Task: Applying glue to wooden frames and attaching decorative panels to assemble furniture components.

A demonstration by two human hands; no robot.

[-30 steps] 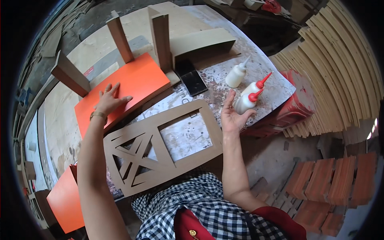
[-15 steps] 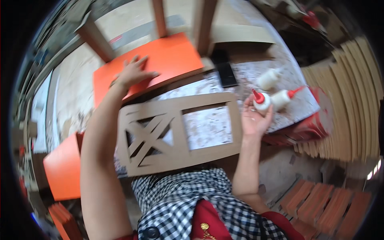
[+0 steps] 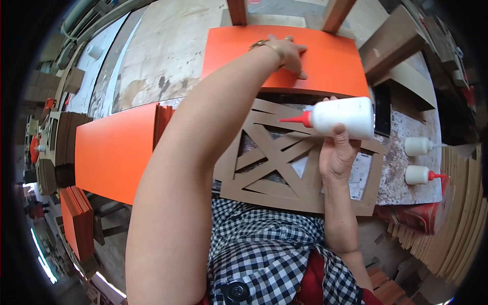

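A white glue bottle (image 3: pixel 341 118) with a red nozzle lies sideways in the right hand (image 3: pixel 336 157), whose fingers are wrapped around its body; the nozzle points to the person's left and hangs over a brown cut-out lattice frame (image 3: pixel 284 168). That frame, with crossed diagonal bars in its openings, lies flat on the stained worktop (image 3: pixel 406 133) just in front of the person's checked shirt. Beyond the frame's far edge sits an orange panel (image 3: pixel 335 63), and the left hand (image 3: pixel 288 52) rests on it palm down with fingers spread flat, grasping nothing; a gold bracelet (image 3: pixel 264 46) circles that wrist. Two wooden legs (image 3: pixel 237 11) rise past the panel's far side. To the right of the frame, two more white glue bottles (image 3: pixel 420 146) lie on the worktop, one with a white tip and the nearer one with a red tip, well apart from the held bottle. A black flat object (image 3: pixel 382 109) lies between them and the orange panel. On the left, a long orange board (image 3: pixel 114 152) lies beside a stack of orange panels (image 3: pixel 77 219). At the right rim, curved brown strips (image 3: pixel 460 223) are stacked on edge.
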